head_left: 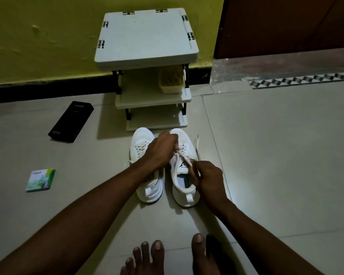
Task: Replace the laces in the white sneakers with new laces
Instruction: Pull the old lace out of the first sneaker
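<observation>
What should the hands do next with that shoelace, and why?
Probably draw the lace out of the next eyelets. Both the left hand and the right hand pinch it over the right-hand sneaker, whose lower rows look threaded. The left-hand sneaker looks laced too.

— Anything on the hands?
— Left hand (161,149) and right hand (209,177) are bare, the arms (87,205) too, right to the near edge.
— Feet?
— Left foot (145,259) and right foot (203,255) bare, toenails (158,245) short.

Two white sneakers (142,139) (185,196), two hands (161,151) (209,177), two feet (145,259) (203,255), one shelf rack (147,36), two boxes (72,122) (41,179), one yellow tub (171,82).
</observation>
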`<state>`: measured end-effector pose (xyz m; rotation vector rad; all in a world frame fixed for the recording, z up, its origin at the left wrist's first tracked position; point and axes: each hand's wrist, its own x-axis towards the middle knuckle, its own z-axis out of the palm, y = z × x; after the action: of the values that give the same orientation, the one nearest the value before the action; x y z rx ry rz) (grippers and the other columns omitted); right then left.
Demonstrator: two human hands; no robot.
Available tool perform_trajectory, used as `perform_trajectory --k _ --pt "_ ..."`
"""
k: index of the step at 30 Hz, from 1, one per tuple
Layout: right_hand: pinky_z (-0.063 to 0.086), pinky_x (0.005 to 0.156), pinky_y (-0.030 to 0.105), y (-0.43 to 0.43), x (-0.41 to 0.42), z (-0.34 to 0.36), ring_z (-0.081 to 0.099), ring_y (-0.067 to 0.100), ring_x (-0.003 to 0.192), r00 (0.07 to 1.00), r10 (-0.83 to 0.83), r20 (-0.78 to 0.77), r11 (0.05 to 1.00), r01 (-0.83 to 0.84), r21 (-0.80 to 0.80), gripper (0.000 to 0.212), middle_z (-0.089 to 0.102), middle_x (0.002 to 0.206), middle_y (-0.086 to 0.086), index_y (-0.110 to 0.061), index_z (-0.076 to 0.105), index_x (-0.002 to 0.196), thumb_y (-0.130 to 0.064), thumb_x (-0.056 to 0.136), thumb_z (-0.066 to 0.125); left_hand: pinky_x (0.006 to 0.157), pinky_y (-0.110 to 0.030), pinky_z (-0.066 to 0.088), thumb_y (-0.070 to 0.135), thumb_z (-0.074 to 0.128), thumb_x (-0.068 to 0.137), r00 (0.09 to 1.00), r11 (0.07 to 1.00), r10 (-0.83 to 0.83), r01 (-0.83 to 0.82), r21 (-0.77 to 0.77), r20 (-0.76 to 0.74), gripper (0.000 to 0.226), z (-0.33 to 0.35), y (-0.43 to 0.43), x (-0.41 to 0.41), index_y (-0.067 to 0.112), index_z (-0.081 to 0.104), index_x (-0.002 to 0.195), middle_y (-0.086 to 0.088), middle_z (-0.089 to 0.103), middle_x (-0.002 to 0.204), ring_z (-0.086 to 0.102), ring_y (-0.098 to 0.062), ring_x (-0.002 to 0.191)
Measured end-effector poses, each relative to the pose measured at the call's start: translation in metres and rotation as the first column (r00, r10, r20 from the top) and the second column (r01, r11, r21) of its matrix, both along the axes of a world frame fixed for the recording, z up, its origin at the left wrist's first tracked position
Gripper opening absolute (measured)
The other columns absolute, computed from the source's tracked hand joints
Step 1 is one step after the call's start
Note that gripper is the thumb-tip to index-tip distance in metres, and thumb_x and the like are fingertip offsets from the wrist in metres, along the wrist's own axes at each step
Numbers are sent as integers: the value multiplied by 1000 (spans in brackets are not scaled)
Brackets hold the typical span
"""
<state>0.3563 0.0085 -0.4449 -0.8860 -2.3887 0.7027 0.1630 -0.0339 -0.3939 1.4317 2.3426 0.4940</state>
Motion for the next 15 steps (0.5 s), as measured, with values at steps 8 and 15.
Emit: perform_trajectory --k 8,15 --pt "50 59 41 -6 -7 4 60 27 74 995 -1 100 1000 3 -27 16 63 77 5 -12 64 80 -24 88 59 46 -21 34 19 58 101 669 901 371 -427 -76 644 27 17 17 1 0 60 81 -4 58 67 45 -12 45" --pt "49 59 37 -8 -5 8 60 27 75 996 -19 84 999 22 -38 12 65 81 6 -12 64 81 -22 89 65 79 -35 49 33 83 81 993 998 -40 44 -33 107 12 14 4 -15 29 74 73 10 59 89 61 -17 95"
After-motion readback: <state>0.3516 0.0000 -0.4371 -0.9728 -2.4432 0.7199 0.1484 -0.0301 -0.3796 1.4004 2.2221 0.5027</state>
